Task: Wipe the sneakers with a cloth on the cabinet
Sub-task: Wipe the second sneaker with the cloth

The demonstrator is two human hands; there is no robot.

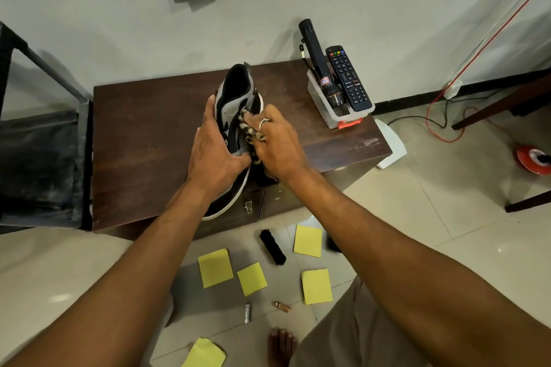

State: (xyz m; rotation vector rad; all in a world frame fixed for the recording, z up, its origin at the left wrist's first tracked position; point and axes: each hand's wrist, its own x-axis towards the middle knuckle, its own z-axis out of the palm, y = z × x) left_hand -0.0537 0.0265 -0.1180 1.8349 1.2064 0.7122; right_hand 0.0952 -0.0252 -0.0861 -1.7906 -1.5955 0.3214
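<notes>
Left grip (214,155) holds the sneaker (231,110) from its left side: the fingers are stretched along the grey and black upper and curl around it, and the thumb lies across near the laces. Right grip (277,143) is closed around a crumpled cloth (249,128) with a light and dark pattern, and it presses this cloth on the right side of the sneaker; a silver ring (264,122) is on one finger. The sneaker lies on the dark wooden surface of the cabinet (143,134), with the heel opening toward the wall and the toe toward the person, where its white sole edge reaches over the front edge of the cabinet. To the right of the sneaker, on the same surface near the wall, stands a clear plastic container (323,104) which holds a black flashlight (316,56) and a black remote control (347,77), both leaning back. To the left of the sneaker, beside the cabinet, is a dark chair (38,158). Below the sneaker, on the tiled floor, lie a black brush (272,247) and several yellow paper notes (215,268), apart from each other. Far to the right of the sneaker, a red cable (489,39) runs down along the wall to the floor.
</notes>
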